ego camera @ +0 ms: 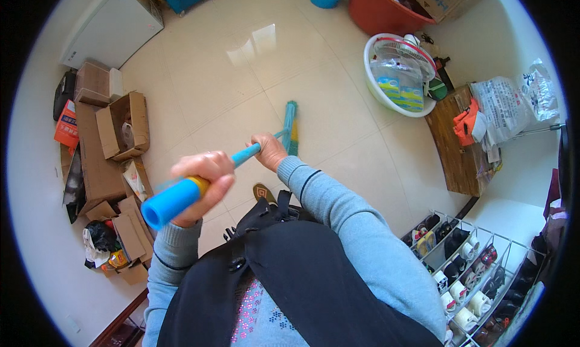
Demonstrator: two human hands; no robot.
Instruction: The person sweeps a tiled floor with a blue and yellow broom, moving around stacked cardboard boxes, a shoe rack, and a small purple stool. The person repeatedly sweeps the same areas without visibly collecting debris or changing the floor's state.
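Note:
A broom with a blue handle and a teal and yellow head (pixel 291 129) rests its bristles on the tiled floor, ahead of my body. My left hand (pixel 204 179) is closed around the upper part of the broom handle (pixel 174 202), near its open tube end. Lower on the same handle, closer to the broom head, my right hand (pixel 268 151) grips the shaft. The handle slants from the lower left up towards the head. One patterned shoe (pixel 263 193) shows below my right hand.
Cardboard boxes (pixel 97 165) and a white chest freezer (pixel 115 25) line the left wall. On the right are a white plastic basin (pixel 371 86), a red tub (pixel 376 13), a wooden cabinet (pixel 446 143) and a wire rack (pixel 476 229) of shoes. A blue bin (pixel 324 0) stands at the top.

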